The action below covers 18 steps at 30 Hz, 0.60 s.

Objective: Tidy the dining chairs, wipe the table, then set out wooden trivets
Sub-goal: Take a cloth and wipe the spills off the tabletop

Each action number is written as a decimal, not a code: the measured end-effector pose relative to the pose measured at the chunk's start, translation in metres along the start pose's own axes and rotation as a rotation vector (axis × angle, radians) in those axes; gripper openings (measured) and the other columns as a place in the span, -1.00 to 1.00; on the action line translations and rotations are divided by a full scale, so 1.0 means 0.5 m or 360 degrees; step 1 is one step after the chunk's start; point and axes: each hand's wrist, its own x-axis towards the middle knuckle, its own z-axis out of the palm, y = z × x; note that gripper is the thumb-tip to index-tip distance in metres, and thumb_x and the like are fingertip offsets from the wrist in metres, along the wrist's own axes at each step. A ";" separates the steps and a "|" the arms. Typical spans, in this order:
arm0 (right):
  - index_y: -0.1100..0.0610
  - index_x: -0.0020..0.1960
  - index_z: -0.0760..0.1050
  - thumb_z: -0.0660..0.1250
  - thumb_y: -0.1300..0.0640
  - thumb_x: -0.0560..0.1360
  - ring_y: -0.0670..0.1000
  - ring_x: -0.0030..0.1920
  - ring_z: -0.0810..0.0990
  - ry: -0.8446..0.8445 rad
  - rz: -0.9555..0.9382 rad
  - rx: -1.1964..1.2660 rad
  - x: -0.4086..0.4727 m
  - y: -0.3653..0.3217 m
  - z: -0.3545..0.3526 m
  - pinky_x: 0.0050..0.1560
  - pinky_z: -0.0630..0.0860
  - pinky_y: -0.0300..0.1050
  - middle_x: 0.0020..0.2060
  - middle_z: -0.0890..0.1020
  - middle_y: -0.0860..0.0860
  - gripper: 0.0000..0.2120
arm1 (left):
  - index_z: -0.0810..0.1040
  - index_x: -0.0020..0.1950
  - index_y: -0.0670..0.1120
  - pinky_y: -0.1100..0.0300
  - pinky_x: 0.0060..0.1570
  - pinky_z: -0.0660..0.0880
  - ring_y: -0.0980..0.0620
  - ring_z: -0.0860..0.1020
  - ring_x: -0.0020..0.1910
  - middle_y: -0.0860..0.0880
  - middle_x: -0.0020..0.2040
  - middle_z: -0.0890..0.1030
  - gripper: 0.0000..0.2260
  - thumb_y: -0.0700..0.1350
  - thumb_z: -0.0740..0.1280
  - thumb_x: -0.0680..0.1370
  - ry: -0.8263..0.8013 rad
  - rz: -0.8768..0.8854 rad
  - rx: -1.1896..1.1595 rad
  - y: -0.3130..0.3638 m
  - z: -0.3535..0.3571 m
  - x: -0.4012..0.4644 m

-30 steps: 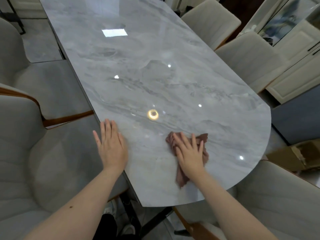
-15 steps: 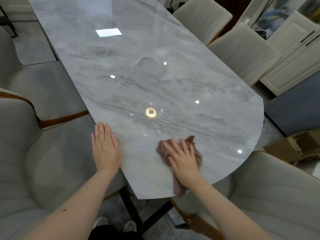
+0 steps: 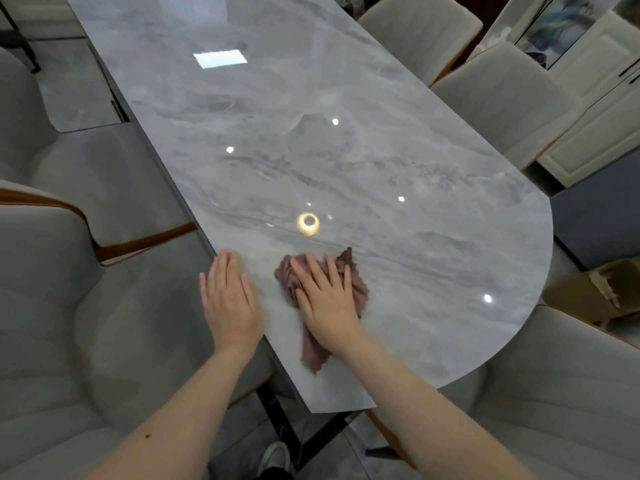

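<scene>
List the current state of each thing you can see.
left hand: flat on the table edge, holding nothing
right hand: flat, pressing the cloth
cloth: crumpled, on the table under the hand
table: glossy, no trivets on it
cardboard box: on the floor, flaps open

A brown cardboard box (image 3: 599, 292) sits on the floor at the right, its flaps open. Behind it, far right, stand cream panelled cabinet doors (image 3: 602, 109) with dark handles. Grey marble-look floor tiles (image 3: 74, 95) show at far left. A white shoe toe (image 3: 277, 457) shows bottom centre.
</scene>
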 end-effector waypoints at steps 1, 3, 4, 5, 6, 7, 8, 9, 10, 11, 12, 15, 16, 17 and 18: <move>-0.09 0.49 0.22 -0.03 -0.08 0.58 0.17 0.50 0.15 -0.0042 -0.0103 0.0019 -0.022 0.021 -0.006 0.45 -0.01 0.24 0.48 0.29 -0.05 -0.51 | 0.27 0.46 -0.26 0.01 0.48 -0.01 -0.09 0.23 0.47 -0.18 0.47 0.30 -0.50 -0.06 -0.10 0.61 0.0010 -0.0003 -0.0032 -0.005 -0.005 0.011; -0.13 0.51 0.15 -0.06 -0.12 0.57 0.13 0.53 0.07 -0.0043 -0.0153 0.0005 -0.022 0.070 -0.017 0.47 -0.10 0.20 0.50 0.22 -0.09 -0.50 | 0.21 0.48 -0.27 0.07 0.49 -0.04 -0.08 0.18 0.50 -0.18 0.50 0.21 -0.51 -0.08 -0.08 0.61 0.0018 -0.0046 -0.0074 -0.021 -0.014 0.042; -0.14 0.51 0.13 -0.10 -0.14 0.57 0.13 0.53 0.04 -0.0005 -0.0061 -0.0001 -0.004 0.094 -0.022 0.48 -0.12 0.19 0.51 0.21 -0.11 -0.48 | 0.18 0.49 -0.28 0.09 0.50 -0.06 -0.07 0.14 0.51 -0.17 0.52 0.18 -0.51 -0.08 -0.08 0.61 -0.0005 -0.0064 -0.0075 -0.026 -0.016 0.053; -0.16 0.52 0.10 -0.13 -0.15 0.57 0.13 0.54 0.02 0.0019 0.0097 0.0005 0.028 0.105 -0.026 0.48 -0.14 0.20 0.51 0.18 -0.11 -0.48 | 0.17 0.50 -0.28 0.09 0.50 -0.06 -0.07 0.13 0.51 -0.17 0.52 0.16 -0.51 -0.09 -0.08 0.60 -0.0029 -0.0066 -0.0069 -0.033 -0.016 0.061; -0.17 0.52 0.06 -0.12 -0.15 0.59 0.13 0.54 -0.01 0.0055 0.0280 0.0001 0.059 0.117 -0.032 0.48 -0.15 0.22 0.52 0.14 -0.12 -0.50 | 0.16 0.50 -0.28 0.09 0.50 -0.05 -0.07 0.12 0.51 -0.18 0.52 0.16 -0.52 -0.11 -0.07 0.61 -0.0065 -0.0059 -0.0072 -0.028 -0.015 0.060; -0.17 0.53 0.03 -0.07 -0.13 0.61 0.13 0.54 -0.03 0.0071 0.0423 0.0000 0.106 0.098 -0.027 0.48 -0.15 0.24 0.53 0.11 -0.12 -0.52 | 0.16 0.50 -0.28 0.08 0.50 -0.05 -0.07 0.12 0.51 -0.18 0.52 0.16 -0.54 -0.14 -0.05 0.62 -0.0088 -0.0047 -0.0052 -0.045 -0.016 0.065; -0.17 0.53 0.01 -0.03 -0.09 0.63 0.13 0.54 -0.05 0.0104 0.0523 -0.0012 0.140 0.084 -0.029 0.47 -0.16 0.27 0.54 0.09 -0.11 -0.52 | 0.14 0.51 -0.27 0.09 0.50 -0.05 -0.07 0.12 0.51 -0.17 0.52 0.17 -0.56 -0.17 -0.03 0.64 -0.0121 -0.0036 -0.0029 -0.044 -0.015 0.062; -0.16 0.54 0.01 0.00 -0.07 0.64 0.14 0.54 -0.05 0.0129 0.0564 -0.0009 0.175 0.057 -0.028 0.46 -0.16 0.29 0.54 0.08 -0.10 -0.52 | 0.12 0.51 -0.26 0.10 0.50 -0.06 -0.07 0.12 0.52 -0.15 0.52 0.17 -0.57 -0.19 -0.01 0.65 -0.0146 -0.0029 0.0008 -0.048 -0.013 0.062; -0.16 0.54 0.01 0.01 -0.06 0.64 0.15 0.54 -0.05 0.0129 0.0559 0.0011 0.203 0.026 -0.025 0.45 -0.17 0.31 0.54 0.08 -0.10 -0.52 | 0.11 0.52 -0.25 0.10 0.50 -0.06 -0.06 0.12 0.52 -0.14 0.52 0.18 -0.57 -0.20 0.00 0.65 -0.0164 -0.0030 0.0049 -0.051 -0.013 0.062; -0.16 0.54 0.02 0.02 -0.06 0.64 0.16 0.54 -0.05 0.0121 0.0514 0.0028 0.226 -0.011 -0.019 0.44 -0.19 0.31 0.54 0.09 -0.09 -0.52 | 0.11 0.52 -0.24 0.09 0.49 -0.06 -0.07 0.12 0.52 -0.14 0.51 0.20 -0.57 -0.20 0.01 0.65 -0.0164 -0.0027 0.0085 -0.056 -0.013 0.065; -0.16 0.54 0.02 0.01 -0.06 0.64 0.16 0.54 -0.05 0.0107 0.0434 0.0030 0.237 -0.047 -0.015 0.43 -0.20 0.30 0.54 0.09 -0.08 -0.52 | 0.13 0.52 -0.24 0.08 0.49 -0.05 -0.07 0.13 0.51 -0.14 0.51 0.22 -0.58 -0.20 0.02 0.65 -0.0166 -0.0031 0.0103 -0.056 -0.014 0.069; -0.13 0.53 0.06 -0.07 -0.07 0.63 0.17 0.54 -0.03 0.0057 0.0108 -0.0016 0.205 -0.134 0.003 0.44 -0.21 0.28 0.53 0.13 -0.06 -0.53 | 0.19 0.51 -0.21 0.02 0.48 -0.05 -0.06 0.14 0.51 -0.11 0.50 0.25 -0.59 -0.20 0.04 0.65 -0.0190 -0.0044 0.0117 -0.058 -0.023 0.077; -0.12 0.53 0.09 -0.11 -0.08 0.62 0.18 0.54 -0.01 0.0048 0.0011 -0.0021 0.176 -0.145 0.006 0.45 -0.19 0.27 0.53 0.16 -0.06 -0.52 | 0.20 0.51 -0.20 0.01 0.48 -0.07 -0.05 0.13 0.52 -0.10 0.50 0.25 -0.59 -0.20 0.04 0.65 -0.0206 -0.0044 0.0107 -0.060 -0.026 0.077; -0.12 0.52 0.13 -0.13 -0.07 0.60 0.19 0.53 0.03 0.0057 -0.0073 -0.0013 0.143 -0.150 0.005 0.46 -0.17 0.27 0.51 0.20 -0.06 -0.51 | 0.20 0.51 -0.18 0.00 0.48 -0.09 -0.04 0.11 0.52 -0.09 0.51 0.24 -0.59 -0.20 0.05 0.65 -0.0216 -0.0040 0.0096 -0.063 -0.032 0.078; -0.11 0.51 0.15 -0.12 -0.07 0.59 0.19 0.53 0.06 0.0046 -0.0142 0.0004 0.106 -0.144 0.009 0.47 -0.14 0.26 0.50 0.23 -0.05 -0.51 | 0.21 0.51 -0.17 -0.01 0.48 -0.11 -0.03 0.10 0.52 -0.08 0.51 0.23 -0.59 -0.20 0.05 0.65 -0.0225 -0.0044 0.0093 -0.067 -0.034 0.079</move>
